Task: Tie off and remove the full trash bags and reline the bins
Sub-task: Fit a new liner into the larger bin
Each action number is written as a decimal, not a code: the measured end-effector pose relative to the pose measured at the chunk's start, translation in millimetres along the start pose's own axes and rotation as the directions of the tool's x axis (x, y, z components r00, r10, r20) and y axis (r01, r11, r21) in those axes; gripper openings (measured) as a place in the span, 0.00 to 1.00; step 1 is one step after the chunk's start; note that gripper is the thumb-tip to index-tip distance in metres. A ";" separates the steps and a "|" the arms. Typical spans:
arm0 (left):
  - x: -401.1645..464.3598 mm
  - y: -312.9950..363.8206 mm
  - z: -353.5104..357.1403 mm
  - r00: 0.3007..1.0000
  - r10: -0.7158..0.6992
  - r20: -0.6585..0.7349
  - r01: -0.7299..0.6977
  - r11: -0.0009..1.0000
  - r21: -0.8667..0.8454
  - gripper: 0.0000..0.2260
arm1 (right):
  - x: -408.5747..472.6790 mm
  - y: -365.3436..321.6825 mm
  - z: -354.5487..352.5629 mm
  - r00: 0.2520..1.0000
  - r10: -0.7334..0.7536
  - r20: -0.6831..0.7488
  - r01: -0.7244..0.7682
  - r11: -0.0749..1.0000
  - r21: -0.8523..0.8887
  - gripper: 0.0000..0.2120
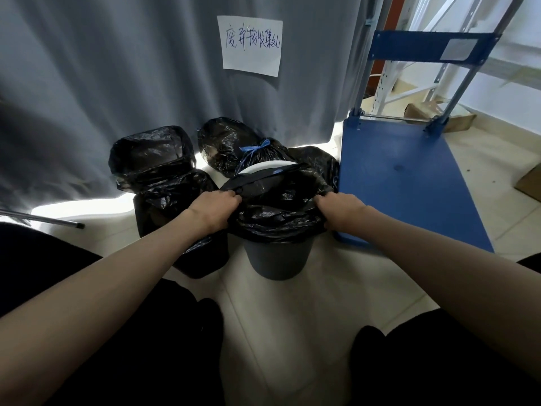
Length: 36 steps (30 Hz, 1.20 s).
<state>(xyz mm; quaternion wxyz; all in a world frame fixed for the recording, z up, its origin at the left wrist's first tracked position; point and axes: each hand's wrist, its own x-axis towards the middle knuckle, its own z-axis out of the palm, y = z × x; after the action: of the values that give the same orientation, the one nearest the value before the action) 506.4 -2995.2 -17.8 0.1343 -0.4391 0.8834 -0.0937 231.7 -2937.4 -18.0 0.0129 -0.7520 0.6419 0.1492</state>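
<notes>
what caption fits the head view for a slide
Both hands grip a black liner over a grey bin.

You're in a storeroom-type waste collection corner: handwritten paper sign pinned to a grey curtain, tied black trash bags and lined bins on tiled floor, blue platform trolley parked beside, white metal racking behind.

Curtained corner on a pale tiled floor.
Grey curtain with a handwritten paper sign; blue platform trolley to the right, white shelving behind, daylight under the hem.
</notes>
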 end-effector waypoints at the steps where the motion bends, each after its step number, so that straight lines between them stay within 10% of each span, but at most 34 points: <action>1: -0.6 -0.5 3.2 1.000 -0.015 -0.015 0.015 1.000 -0.012 0.17 | 0.2 1.2 0.9 1.000 0.016 0.001 -0.016 0.999 0.030 0.20; 21: 53.9 1.0 6.4 0.893 -0.439 -0.099 0.342 0.804 -0.486 0.17 | 46.7 3.5 -0.5 0.963 0.165 -0.214 -0.117 0.968 0.221 0.23; 36: 124.6 19.6 12.1 0.954 -0.254 -0.157 0.173 0.898 -0.405 0.24 | 106.3 -25.0 -1.5 0.965 0.118 -0.234 -0.035 0.943 0.332 0.27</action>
<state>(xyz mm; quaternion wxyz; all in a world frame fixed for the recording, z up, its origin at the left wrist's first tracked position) 423.5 -3083.8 -54.2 -0.0584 -0.5394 0.8397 0.0233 270.3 -3035.5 -46.5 0.0496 -0.7266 0.6831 -0.0544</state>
